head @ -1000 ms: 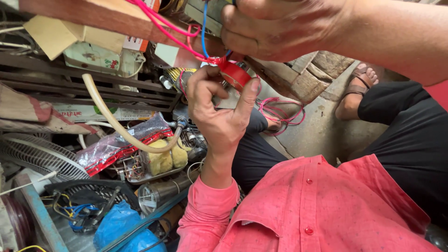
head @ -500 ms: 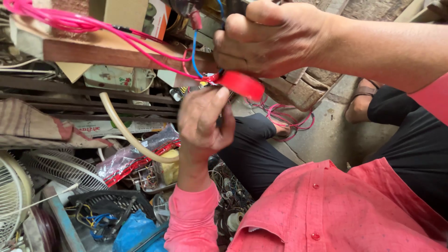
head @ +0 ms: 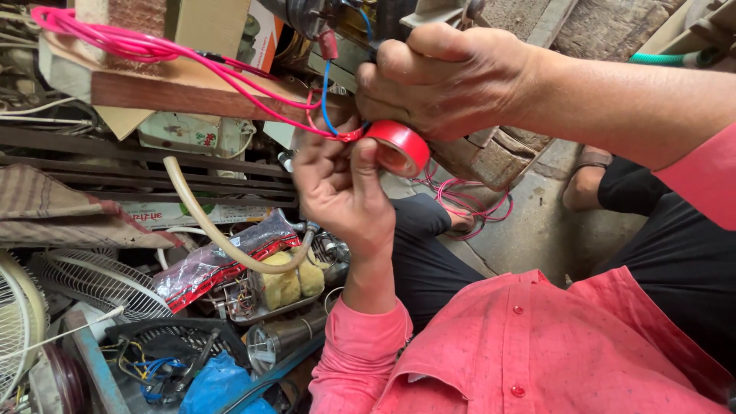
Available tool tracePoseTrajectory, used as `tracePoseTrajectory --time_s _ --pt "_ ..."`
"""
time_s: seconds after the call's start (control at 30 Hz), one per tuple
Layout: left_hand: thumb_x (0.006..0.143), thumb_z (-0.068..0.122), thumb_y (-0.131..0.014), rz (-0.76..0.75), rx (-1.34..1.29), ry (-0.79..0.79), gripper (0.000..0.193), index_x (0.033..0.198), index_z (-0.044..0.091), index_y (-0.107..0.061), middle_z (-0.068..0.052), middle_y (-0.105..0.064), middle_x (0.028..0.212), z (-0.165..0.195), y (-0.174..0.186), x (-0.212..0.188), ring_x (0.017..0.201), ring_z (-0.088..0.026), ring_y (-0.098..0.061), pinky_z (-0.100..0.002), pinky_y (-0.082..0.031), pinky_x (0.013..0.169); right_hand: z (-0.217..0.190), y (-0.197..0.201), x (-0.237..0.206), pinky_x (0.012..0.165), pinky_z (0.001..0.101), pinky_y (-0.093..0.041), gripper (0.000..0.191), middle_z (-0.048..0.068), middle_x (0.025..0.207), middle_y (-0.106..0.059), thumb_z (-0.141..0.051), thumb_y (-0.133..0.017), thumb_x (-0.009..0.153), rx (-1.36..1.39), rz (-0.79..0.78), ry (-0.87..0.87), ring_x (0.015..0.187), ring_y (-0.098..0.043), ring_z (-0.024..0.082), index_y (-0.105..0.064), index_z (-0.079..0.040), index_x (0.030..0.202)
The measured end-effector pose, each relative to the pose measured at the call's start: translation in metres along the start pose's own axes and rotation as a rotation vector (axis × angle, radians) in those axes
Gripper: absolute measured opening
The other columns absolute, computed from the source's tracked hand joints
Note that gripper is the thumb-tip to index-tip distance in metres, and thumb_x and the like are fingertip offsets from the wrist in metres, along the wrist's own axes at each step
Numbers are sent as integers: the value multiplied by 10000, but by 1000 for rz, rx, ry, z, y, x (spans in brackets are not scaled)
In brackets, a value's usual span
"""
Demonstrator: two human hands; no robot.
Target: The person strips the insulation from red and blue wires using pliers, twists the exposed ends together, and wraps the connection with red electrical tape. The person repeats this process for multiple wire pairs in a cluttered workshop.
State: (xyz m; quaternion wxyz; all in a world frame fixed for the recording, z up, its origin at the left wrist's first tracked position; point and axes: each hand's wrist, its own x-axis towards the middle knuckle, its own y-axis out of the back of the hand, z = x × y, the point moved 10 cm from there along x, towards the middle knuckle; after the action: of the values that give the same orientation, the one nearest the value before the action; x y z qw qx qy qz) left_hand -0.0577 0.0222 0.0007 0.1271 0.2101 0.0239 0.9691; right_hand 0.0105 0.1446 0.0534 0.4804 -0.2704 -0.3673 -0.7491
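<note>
Both hands working red tape at a wire joint.
Left hand (head: 345, 192) fingers pinching the pink wires (head: 230, 77); right hand (head: 445, 80) fingers gripping the tape roll (head: 399, 147).

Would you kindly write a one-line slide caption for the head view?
Left hand pinches pink wires beside a red tape roll under the right hand, above cluttered shelves.

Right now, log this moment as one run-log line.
left hand: pinching pink wires at joint | right hand: holding red tape roll | blue wire: beside joint | surroundings: cluttered workshop
</note>
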Motion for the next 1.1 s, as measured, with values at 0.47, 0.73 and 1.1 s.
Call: tracePoseTrajectory --time_s 0.47,0.73,1.1 --pt "1082 119 -625 7 -153 125 188 1182 -37 -659 -96 -734 1173 -15 3 5 1026 -95 -665 -244 -536 944 3 0 -2 1027 312 -305 251 -104 1200 -662 -351 -678 946 88 -47 -137 1116 -562 87 -726 -278 1182" --pt "1089 131 -623 -2 -121 67 189 1202 -19 -635 -102 -726 1209 -21 2 4 1052 -108 -658 -259 -537 964 13 -9 5 865 310 -276 461 -192 1229 -691 -320 -642 820 337 -252 -47 1062 -515 48 -765 -293 1264" --pt "1081 132 -665 25 -158 72 170 1183 -3 -647 -57 -724 1132 -33 1 -2 1006 -85 -656 -230 -526 926 22 -7 7 914 357 -253 319 -236 1276 -664 -369 -755 842 339 -176 -183 1089 -498 62 -818 -367 1155"
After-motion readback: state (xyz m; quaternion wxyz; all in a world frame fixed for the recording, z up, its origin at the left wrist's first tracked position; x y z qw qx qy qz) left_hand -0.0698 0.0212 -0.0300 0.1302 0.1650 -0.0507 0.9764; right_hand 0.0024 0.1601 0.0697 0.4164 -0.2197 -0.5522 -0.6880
